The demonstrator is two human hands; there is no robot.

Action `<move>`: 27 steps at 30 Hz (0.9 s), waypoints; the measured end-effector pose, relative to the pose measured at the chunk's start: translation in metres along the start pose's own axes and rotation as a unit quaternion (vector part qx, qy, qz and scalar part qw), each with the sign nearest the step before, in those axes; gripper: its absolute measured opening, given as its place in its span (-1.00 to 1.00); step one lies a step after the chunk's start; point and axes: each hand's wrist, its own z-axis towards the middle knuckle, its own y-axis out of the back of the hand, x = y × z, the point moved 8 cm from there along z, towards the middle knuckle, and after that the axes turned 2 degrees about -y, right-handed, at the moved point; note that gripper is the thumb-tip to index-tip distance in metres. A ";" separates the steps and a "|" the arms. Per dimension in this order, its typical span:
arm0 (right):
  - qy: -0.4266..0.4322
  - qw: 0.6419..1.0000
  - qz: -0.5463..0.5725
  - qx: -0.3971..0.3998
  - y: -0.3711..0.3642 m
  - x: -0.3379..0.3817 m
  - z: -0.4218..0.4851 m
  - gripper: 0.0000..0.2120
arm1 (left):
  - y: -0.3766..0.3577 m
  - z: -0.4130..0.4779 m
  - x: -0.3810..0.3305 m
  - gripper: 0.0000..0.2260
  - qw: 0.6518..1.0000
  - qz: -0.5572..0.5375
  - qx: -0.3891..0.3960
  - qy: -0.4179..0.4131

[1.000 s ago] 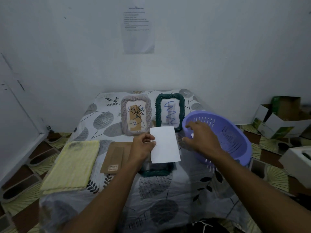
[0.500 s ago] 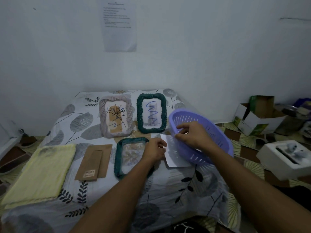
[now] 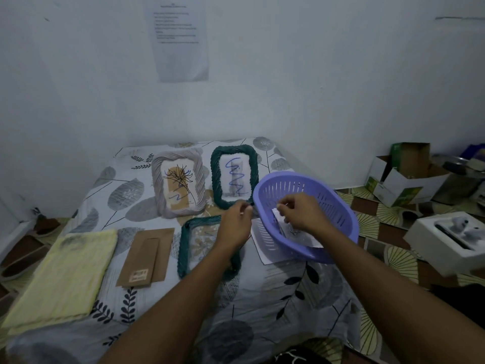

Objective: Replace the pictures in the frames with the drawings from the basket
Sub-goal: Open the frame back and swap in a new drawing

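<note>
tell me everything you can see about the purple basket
The purple basket is an oval, plastic-looking tub with rows of slots in its wall. It sits tilted on the leaf-print cloth, at the right, its opening facing the camera. The right hand reaches inside onto a white paper. Another white sheet lies partly beneath it. The left hand is beside its rim.

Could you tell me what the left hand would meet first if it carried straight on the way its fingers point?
Probably the rim of the purple basket, just beyond the left hand; depth is unclear, so it might pass above.
</note>
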 end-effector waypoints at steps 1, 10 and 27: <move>-0.010 1.000 -0.024 0.000 0.003 -0.007 0.008 -0.82 | 0.001 0.002 -0.005 -0.79 1.000 -0.025 0.006 0.000; -0.035 0.967 -0.240 0.078 -0.034 -0.040 0.030 -0.57 | -0.014 0.000 -0.013 -0.54 0.998 0.004 0.054 -0.033; -0.035 0.996 -0.087 -0.002 0.007 -0.008 0.031 -0.78 | -0.004 0.004 -0.009 -0.64 0.997 -0.050 0.059 -0.007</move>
